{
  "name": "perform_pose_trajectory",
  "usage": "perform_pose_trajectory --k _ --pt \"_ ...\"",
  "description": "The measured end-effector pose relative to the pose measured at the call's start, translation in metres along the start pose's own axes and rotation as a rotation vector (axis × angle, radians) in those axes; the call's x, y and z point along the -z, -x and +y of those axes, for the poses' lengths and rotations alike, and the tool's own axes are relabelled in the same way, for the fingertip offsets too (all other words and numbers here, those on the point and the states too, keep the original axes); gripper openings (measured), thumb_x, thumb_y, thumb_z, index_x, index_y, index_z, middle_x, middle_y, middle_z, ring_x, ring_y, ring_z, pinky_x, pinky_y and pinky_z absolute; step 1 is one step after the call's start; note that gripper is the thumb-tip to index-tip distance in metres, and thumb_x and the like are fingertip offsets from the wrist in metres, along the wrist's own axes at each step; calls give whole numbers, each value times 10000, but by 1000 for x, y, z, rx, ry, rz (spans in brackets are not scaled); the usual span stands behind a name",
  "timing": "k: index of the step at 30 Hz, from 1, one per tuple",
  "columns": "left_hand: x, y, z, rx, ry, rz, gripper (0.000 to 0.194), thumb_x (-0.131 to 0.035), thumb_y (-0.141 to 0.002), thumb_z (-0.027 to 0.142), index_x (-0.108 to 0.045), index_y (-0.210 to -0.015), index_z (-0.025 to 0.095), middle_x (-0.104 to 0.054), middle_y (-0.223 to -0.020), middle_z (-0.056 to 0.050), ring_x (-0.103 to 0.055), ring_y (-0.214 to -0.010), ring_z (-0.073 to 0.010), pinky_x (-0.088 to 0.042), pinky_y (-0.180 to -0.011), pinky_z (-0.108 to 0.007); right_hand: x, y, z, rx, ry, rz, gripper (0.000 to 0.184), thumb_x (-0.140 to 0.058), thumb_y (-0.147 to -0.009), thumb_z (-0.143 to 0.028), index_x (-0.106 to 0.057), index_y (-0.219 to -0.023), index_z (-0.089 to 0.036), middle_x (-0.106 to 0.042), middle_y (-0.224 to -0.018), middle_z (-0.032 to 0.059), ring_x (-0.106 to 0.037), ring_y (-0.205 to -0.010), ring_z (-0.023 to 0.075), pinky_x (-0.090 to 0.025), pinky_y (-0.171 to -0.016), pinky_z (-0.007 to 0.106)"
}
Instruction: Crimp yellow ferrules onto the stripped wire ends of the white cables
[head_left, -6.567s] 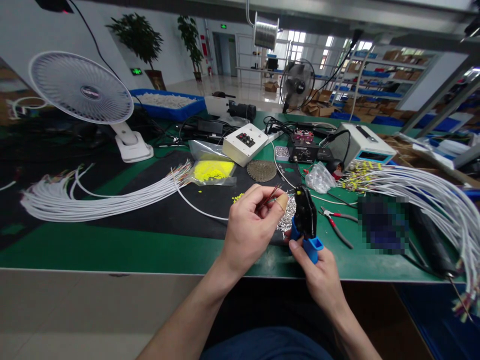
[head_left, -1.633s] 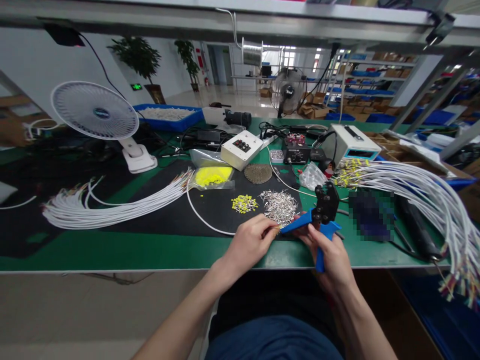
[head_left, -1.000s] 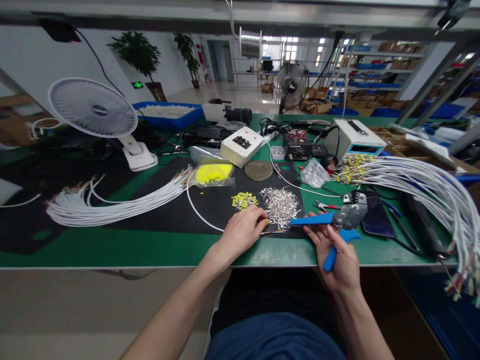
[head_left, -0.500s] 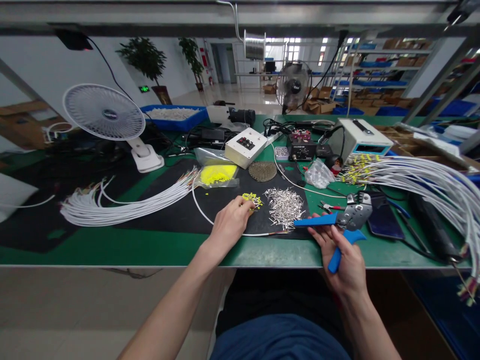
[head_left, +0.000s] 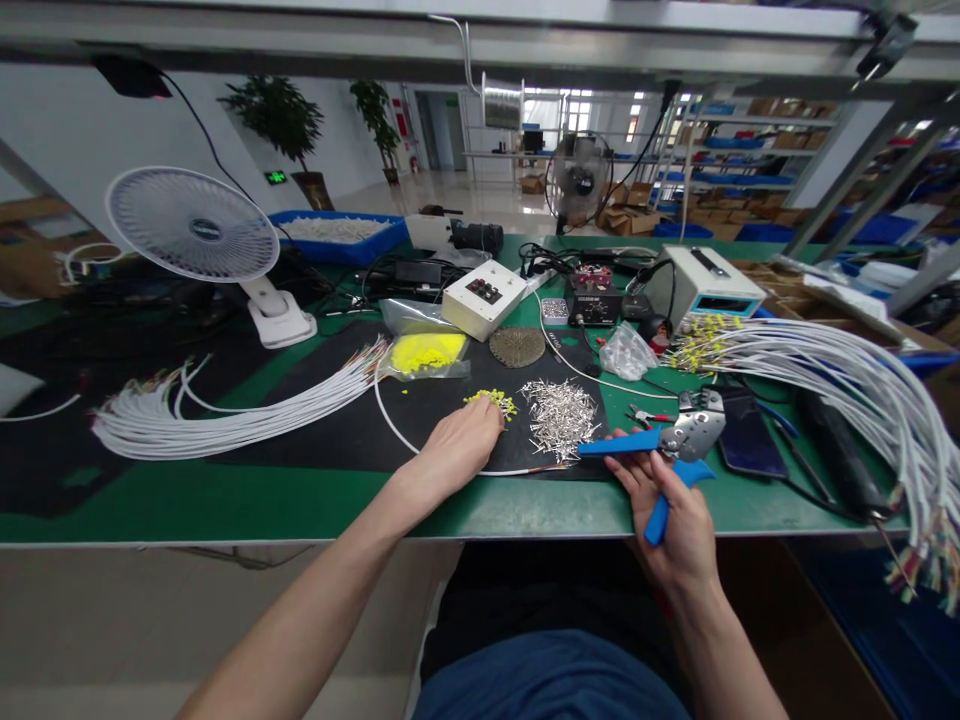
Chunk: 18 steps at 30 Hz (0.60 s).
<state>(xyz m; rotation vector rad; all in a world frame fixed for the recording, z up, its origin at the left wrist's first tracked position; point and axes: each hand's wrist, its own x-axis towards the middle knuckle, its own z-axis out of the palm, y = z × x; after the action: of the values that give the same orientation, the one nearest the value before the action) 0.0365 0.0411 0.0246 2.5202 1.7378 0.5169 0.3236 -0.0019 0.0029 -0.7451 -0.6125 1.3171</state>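
Note:
My left hand (head_left: pixel 461 440) bends over the near edge of a small heap of yellow-ended crimp terminals (head_left: pixel 504 402). Its fingers are drawn together at the heap, and whatever they pinch is hidden. A white cable (head_left: pixel 397 432) loops beneath this hand and ends in stripped, thin wires (head_left: pixel 551 467). My right hand (head_left: pixel 679 510) holds crimping pliers (head_left: pixel 619 443) with blue handles, which are spread apart; the metal head (head_left: pixel 694 425) points away to the right. Between my hands lies a pile of bare silver terminals (head_left: pixel 559 415), close to the tip of one blue handle.
White cable bundles lie at left (head_left: pixel 247 415) and right (head_left: pixel 840 370). Behind the heaps are a bag of yellow pieces (head_left: pixel 427 352), a brown round pad (head_left: pixel 517 347) and a switch box (head_left: pixel 484 300). A phone (head_left: pixel 750 435) and red-handled cutters (head_left: pixel 651 416) lie at right. A fan (head_left: pixel 195 225) stands left.
The view has shifted slightly. My left hand has moved a little at the yellow-ended terminals, uncovering more of the heap's left side. My right hand keeps the crimping pliers in the same hold.

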Motion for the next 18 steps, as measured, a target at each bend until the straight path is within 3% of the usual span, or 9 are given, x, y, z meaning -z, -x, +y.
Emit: perform_pose_trajectory --k 5,13,18 --pt "-6 6 5 57 200 156 198 -378 -1083 227 -572 -1082 188 -616 -1072 -107 -613 -1026 -259 -496 -946 -407 0 -1 0 -12 -7 9 273 -758 -914 -306 -745 -1153 -175 -762 -1209 102 -646 -1293 337 -462 -1138 653" --pt "-6 14 9 247 625 311 298 -470 -1070 301 -638 -1302 218 -679 -1196 -92 -657 -1067 -223 -507 -949 -353 0 0 1 -12 -10 15 283 -771 -899 -322 -744 -1145 -186 -761 -1208 105 -650 -1287 348 -455 -1132 673" --pt "-4 13 7 358 956 327 290 -593 -1020 437 -689 -1134 189 -674 -895 -39 -625 -772 -163 -487 -682 -248 0 0 1 -13 -21 24 291 -782 -890 -330 -748 -1144 -193 -762 -1205 91 -650 -1282 339 -453 -1135 663"
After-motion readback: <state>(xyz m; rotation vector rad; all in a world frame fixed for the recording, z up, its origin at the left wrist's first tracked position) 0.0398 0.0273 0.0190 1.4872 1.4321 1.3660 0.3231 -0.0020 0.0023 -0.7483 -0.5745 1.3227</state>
